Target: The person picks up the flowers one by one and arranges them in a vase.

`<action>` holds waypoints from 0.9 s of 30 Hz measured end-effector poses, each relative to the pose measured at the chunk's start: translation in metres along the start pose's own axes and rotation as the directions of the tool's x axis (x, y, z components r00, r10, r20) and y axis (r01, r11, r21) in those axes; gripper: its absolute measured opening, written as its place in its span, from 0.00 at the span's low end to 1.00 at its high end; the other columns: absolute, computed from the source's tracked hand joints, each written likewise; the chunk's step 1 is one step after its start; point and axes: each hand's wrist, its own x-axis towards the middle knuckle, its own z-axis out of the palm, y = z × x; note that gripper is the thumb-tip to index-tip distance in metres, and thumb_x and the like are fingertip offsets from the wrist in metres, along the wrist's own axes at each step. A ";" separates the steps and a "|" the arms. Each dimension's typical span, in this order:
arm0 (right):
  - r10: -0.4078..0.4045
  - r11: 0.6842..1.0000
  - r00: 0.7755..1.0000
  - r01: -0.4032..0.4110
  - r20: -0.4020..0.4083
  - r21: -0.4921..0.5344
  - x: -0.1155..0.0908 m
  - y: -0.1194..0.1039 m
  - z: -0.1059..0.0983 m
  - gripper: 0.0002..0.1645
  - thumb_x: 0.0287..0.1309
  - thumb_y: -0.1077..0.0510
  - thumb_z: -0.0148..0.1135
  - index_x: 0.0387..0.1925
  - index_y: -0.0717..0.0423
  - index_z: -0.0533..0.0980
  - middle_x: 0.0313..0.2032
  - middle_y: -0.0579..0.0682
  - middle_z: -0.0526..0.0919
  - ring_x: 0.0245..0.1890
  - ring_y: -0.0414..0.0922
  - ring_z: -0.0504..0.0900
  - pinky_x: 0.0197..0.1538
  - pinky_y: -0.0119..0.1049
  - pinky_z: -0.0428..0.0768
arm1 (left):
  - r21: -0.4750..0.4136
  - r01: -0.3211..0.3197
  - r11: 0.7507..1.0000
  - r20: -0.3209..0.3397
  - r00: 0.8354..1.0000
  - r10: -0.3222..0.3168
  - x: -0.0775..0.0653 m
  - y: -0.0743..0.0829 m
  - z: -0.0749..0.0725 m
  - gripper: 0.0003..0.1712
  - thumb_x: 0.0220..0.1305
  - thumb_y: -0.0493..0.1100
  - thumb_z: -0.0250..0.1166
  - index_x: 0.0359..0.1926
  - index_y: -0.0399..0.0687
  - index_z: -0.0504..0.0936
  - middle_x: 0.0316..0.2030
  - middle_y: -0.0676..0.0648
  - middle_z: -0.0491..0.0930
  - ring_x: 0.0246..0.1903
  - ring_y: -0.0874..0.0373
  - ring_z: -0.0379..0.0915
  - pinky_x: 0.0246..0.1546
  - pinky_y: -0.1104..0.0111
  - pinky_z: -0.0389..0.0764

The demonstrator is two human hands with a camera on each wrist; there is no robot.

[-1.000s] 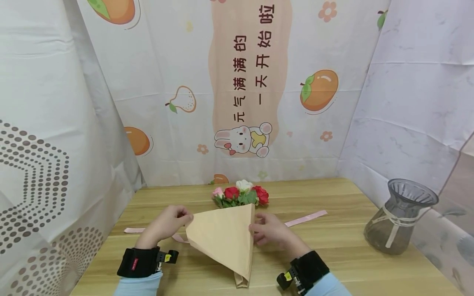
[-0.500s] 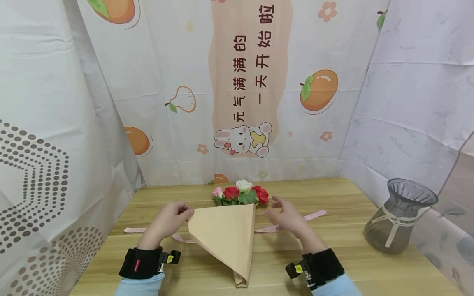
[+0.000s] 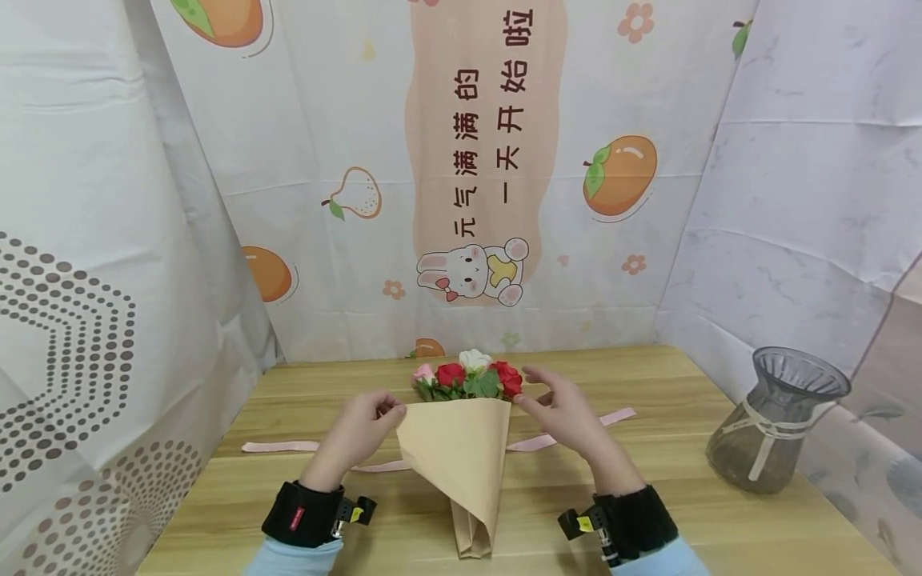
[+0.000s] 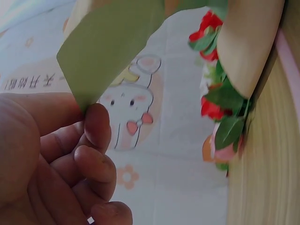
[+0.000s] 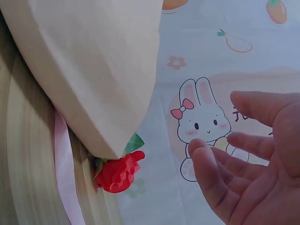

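Note:
A sheet of brown kraft wrapping paper (image 3: 457,452) is folded into a cone around a bunch of roses (image 3: 468,378), red, white and pink with green leaves. Their stems are hidden inside it. My left hand (image 3: 365,428) pinches the paper's upper left corner between thumb and forefinger; the left wrist view shows that corner (image 4: 108,51) lifted, its face looking greenish. My right hand (image 3: 565,416) hovers by the cone's upper right edge with fingers spread and nothing in them. In the right wrist view, a red rose (image 5: 119,173) pokes out below the paper's edge.
A pink ribbon (image 3: 281,446) runs across the wooden table (image 3: 648,512) beneath the paper, with an end on each side. At the right stands a grey glass vase (image 3: 774,424) with a cord tied round its neck. A printed curtain (image 3: 346,264) hangs behind.
My left hand has moved right, bringing the paper's corner over and narrowing the cone. My right hand has let go of the paper's right edge and moved up and right.

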 end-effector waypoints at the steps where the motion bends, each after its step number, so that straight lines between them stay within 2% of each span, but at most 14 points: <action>1: -0.012 1.000 1.000 0.012 -0.001 -0.008 0.000 -0.001 0.001 0.36 0.66 0.51 0.69 0.71 0.51 0.69 0.63 0.58 0.76 0.40 0.46 0.84 0.33 0.39 0.83 | -0.001 -0.006 1.000 0.005 1.000 0.006 0.001 0.001 0.003 0.05 0.72 0.40 0.64 0.40 0.46 0.85 0.29 0.54 0.78 0.27 0.58 0.70 0.28 0.66 0.73; 5: -0.049 0.998 0.999 0.050 0.016 -0.038 0.000 -0.004 0.008 0.33 0.66 0.51 0.69 0.70 0.49 0.72 0.63 0.55 0.77 0.38 0.44 0.83 0.31 0.39 0.81 | -0.006 -0.036 0.999 0.020 0.999 0.036 0.001 0.006 0.015 0.05 0.73 0.42 0.64 0.39 0.48 0.85 0.29 0.55 0.78 0.28 0.59 0.71 0.29 0.65 0.74; 9: -0.081 0.995 0.995 0.085 0.066 -0.059 -0.002 -0.007 0.017 0.32 0.67 0.49 0.68 0.69 0.49 0.72 0.63 0.53 0.77 0.28 0.44 0.80 0.25 0.38 0.78 | -0.004 -0.068 0.998 0.034 0.997 0.068 0.001 0.009 0.025 0.06 0.74 0.43 0.63 0.40 0.48 0.85 0.30 0.56 0.79 0.28 0.59 0.71 0.29 0.66 0.75; 15: -0.181 0.978 0.971 0.195 0.155 -0.078 -0.002 -0.004 0.031 0.30 0.68 0.54 0.67 0.68 0.57 0.72 0.61 0.57 0.78 0.16 0.38 0.72 0.22 0.36 0.75 | 0.046 -0.139 0.989 0.057 0.989 0.137 0.002 0.013 0.042 0.06 0.74 0.43 0.62 0.39 0.50 0.84 0.28 0.58 0.77 0.25 0.63 0.70 0.26 0.68 0.74; 20: -0.202 0.969 0.954 0.228 0.221 -0.098 -0.003 -0.005 0.039 0.29 0.68 0.57 0.66 0.67 0.60 0.73 0.61 0.59 0.78 0.14 0.35 0.67 0.22 0.33 0.74 | 0.028 -0.176 0.984 0.092 0.981 0.172 0.003 0.019 0.053 0.06 0.74 0.43 0.62 0.38 0.49 0.84 0.28 0.59 0.77 0.23 0.64 0.69 0.24 0.69 0.73; 27: -0.203 0.961 0.938 0.246 0.282 -0.126 -0.003 -0.006 0.043 0.23 0.68 0.58 0.64 0.63 0.59 0.77 0.54 0.54 0.82 0.15 0.33 0.66 0.23 0.32 0.73 | 0.024 -0.199 0.980 0.118 0.974 0.195 0.003 0.027 0.062 0.05 0.73 0.41 0.63 0.38 0.52 0.84 0.25 0.60 0.76 0.20 0.66 0.68 0.23 0.71 0.72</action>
